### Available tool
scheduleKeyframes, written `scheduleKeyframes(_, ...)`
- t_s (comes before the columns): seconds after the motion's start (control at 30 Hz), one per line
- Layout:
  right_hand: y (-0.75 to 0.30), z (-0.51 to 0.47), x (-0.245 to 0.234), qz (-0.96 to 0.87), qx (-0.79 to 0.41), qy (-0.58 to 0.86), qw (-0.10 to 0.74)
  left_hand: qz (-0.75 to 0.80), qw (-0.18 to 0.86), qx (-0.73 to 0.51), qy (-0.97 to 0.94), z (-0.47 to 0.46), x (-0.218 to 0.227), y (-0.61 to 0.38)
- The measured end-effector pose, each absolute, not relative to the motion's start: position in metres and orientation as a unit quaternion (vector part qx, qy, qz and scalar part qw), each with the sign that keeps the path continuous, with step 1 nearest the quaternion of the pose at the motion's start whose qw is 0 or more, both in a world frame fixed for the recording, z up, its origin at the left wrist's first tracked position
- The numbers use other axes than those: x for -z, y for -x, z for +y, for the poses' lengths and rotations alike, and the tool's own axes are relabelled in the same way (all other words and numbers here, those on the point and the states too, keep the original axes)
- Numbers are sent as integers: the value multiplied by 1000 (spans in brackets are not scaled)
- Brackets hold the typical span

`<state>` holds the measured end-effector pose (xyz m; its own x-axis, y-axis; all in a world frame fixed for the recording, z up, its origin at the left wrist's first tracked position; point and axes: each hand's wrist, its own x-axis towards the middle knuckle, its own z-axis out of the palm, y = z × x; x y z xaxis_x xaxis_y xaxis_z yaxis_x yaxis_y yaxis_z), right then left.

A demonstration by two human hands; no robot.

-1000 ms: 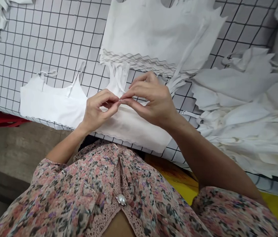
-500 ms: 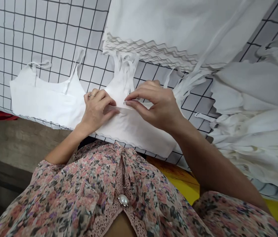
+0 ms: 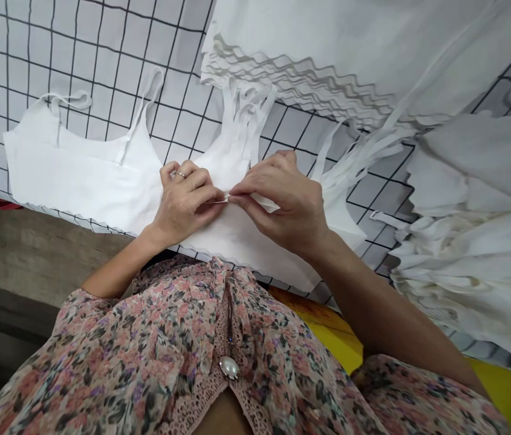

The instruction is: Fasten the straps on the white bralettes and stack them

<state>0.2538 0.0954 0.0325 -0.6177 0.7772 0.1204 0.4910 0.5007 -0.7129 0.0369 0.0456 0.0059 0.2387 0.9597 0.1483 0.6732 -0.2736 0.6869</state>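
My left hand [image 3: 187,196], with a ring on one finger, is closed in a pinch on the edge of a white bra top [image 3: 255,235] that lies in front of me. Against its fingertips, my right hand [image 3: 285,202] pinches a small shiny hook-like piece [image 3: 227,197], mostly hidden by the fingers. Thin white straps [image 3: 248,115] bunch up beyond both hands. To the left a second white bra top [image 3: 83,175] lies flat, its two straps looped upward.
A black-and-white checked cloth [image 3: 114,54] covers the table. Stacked white fabric pieces with wavy edges [image 3: 328,54] lie at the back, and a pile of white garments [image 3: 473,254] lies at the right. Something yellow [image 3: 332,335] is under the table's front edge.
My right hand has brought the small hook-like piece to the left fingertips; the hands now touch. My left hand has shifted slightly right along the fabric edge.
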Motion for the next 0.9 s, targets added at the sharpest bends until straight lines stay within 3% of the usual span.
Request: scheduleKeyframes(0.9, -258, 82, -22, -822, -324, 400, 245, 545, 353, -320, -690, 49, -8, -41)
